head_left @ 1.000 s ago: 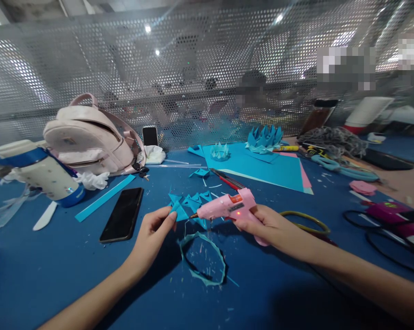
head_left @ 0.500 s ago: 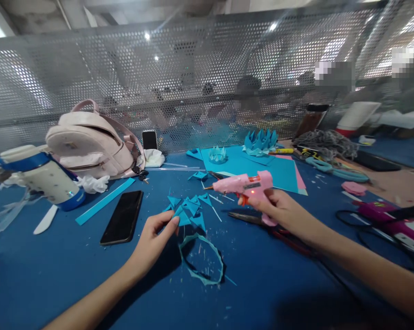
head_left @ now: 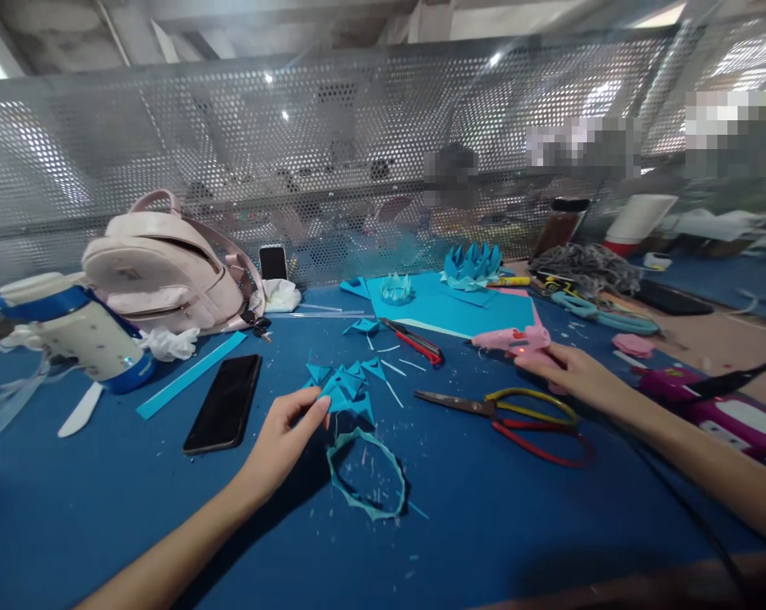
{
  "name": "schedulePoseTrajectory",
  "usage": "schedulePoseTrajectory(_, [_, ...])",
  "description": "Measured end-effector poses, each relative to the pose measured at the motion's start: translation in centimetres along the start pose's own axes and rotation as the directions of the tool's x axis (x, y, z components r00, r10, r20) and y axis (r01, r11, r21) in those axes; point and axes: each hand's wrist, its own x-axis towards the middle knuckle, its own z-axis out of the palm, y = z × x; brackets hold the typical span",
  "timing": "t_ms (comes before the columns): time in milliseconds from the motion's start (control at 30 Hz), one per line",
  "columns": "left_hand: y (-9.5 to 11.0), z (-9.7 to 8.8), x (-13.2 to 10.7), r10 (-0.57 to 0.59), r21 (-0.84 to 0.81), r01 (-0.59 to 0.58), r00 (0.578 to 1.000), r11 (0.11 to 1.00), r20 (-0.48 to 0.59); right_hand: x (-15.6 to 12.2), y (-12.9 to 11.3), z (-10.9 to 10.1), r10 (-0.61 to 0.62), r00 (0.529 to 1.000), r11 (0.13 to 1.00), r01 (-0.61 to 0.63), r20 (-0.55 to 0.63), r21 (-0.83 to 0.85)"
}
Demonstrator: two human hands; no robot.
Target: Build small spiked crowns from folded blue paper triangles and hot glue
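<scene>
Blue paper pieces [head_left: 351, 394], folded to points, lie just right of the left grip [head_left: 292, 424], which pinches their near left edge between thumb and fingers. The right grip [head_left: 564, 368] is wrapped around the handle of a pink glue gun [head_left: 513, 341], nozzle directed left, well apart from the pieces; whether the gun touches the worktop [head_left: 262, 551] cannot be told. Step in hand, as judged: one grip steadies the folded work while the other holds the gun aside. Pressing a joint would call for a firm left pinch and a freed right grip; more glue, for the nozzle brought close. On the near side of the pieces: a toothed ring [head_left: 383, 515]. Left of the left grip: phone [head_left: 224, 402], then strip [head_left: 192, 375]. Between the grips, nearer the right: scissors [head_left: 485, 408]. Beyond both: cutter [head_left: 418, 343], then a small crown [head_left: 396, 290] and a larger crown [head_left: 472, 267].
</scene>
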Motion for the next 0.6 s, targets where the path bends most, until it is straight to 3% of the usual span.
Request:
schedulePoseTrajectory(133, [0.0,-0.1,0.3,0.003,0.036,-0.004,1.000,0.999,0.031,-0.5,1.0,0.0,-0.013,1.000,0.999,0.014,0.016,-0.040])
schedulePoseTrajectory(267, [0.2,-0.3,0.2,0.050,0.118,-0.061,0.994,0.991,0.100,-0.6,1.6,-1.5,-0.030,1.000,0.997,0.031,0.008,-0.077])
schedulePoseTrajectory(333, [0.5,-0.5,0.1,0.079,0.165,-0.104,0.985,0.981,0.153,-0.8,1.1,-2.6,-0.131,0.983,0.987,0.118,-0.127,-0.112])
schedulePoseTrajectory(433, [1.0,-0.7,0.1,0.127,0.270,-0.190,0.964,0.944,0.234,-1.7,-1.8,-3.5,-0.353,0.861,0.931,0.285,-0.367,-0.226])
schedulePoseTrajectory(500, [1.5,-0.9,0.4,0.158,0.367,-0.270,0.939,0.890,0.307,-2.6,-5.1,-3.3,-0.503,0.823,0.863,0.464,-0.263,-0.198])
schedulePoseTrajectory(533, [1.9,-1.0,0.6,0.171,0.415,-0.315,0.922,0.854,0.348,-3.0,-7.0,-2.9,-0.551,0.824,0.833,0.532,-0.134,-0.153])
schedulePoseTrajectory(600, [2.7,-1.1,1.0,0.183,0.493,-0.400,0.884,0.772,0.430,-3.4,-10.9,-1.5,-0.639,0.763,0.764,0.644,0.099,-0.036])
